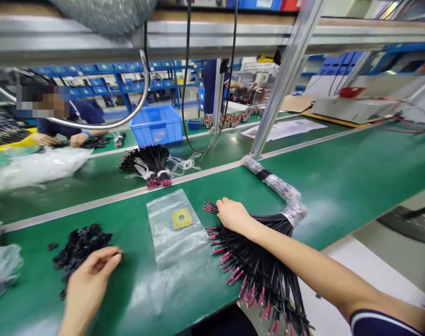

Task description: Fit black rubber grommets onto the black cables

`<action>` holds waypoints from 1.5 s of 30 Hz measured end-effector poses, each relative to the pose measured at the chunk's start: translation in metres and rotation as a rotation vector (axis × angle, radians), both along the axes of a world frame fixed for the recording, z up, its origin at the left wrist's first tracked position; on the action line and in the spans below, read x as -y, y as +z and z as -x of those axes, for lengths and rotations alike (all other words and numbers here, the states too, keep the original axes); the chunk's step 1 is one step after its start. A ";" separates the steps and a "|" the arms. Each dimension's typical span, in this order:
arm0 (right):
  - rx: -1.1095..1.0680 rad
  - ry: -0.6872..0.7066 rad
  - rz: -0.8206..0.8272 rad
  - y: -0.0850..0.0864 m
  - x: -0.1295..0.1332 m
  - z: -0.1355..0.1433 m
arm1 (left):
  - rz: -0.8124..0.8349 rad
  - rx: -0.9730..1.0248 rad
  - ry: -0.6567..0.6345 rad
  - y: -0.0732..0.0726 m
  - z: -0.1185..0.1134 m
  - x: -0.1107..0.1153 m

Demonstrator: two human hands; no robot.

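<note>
My left hand [93, 275] is just right of a pile of small black parts [81, 245], its thumb and forefinger pinched on a small dark piece [120, 252]. Across the bench, my right hand [233, 214] has its fingers closed on the ends of some black cables [211, 208] with pinkish-red tips. Under and beside the right forearm, a large fanned bundle of black cables [261, 256] hangs partly over the front edge. Between the hands lies a clear plastic bag [163, 238] with a yellow square plate [182, 218] that has a round hole.
Wrapped cable bundles [273, 184] lie behind my right hand. Another black cable bundle [149, 163] and a blue bin [156, 125] stand beyond the metal rail. A metal post [273, 88] rises from the bench. A co-worker's hands [80, 138] are at the far left.
</note>
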State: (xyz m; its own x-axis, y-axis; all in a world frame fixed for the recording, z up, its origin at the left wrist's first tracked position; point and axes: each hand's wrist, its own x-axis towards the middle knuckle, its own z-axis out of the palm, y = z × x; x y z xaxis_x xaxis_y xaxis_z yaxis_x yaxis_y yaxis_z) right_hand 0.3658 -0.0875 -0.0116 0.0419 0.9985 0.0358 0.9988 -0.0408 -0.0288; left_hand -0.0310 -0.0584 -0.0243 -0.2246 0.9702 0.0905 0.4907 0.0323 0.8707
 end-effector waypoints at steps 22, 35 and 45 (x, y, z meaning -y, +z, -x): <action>-0.486 0.293 -0.059 -0.005 0.008 -0.014 | 0.168 0.336 -0.584 0.013 -0.180 -0.043; -0.497 0.180 -0.038 -0.012 0.002 -0.023 | 0.057 0.036 -0.558 0.002 -0.177 -0.037; -0.553 0.082 0.015 -0.005 0.003 -0.024 | -0.135 -0.374 -0.584 0.009 -0.177 -0.037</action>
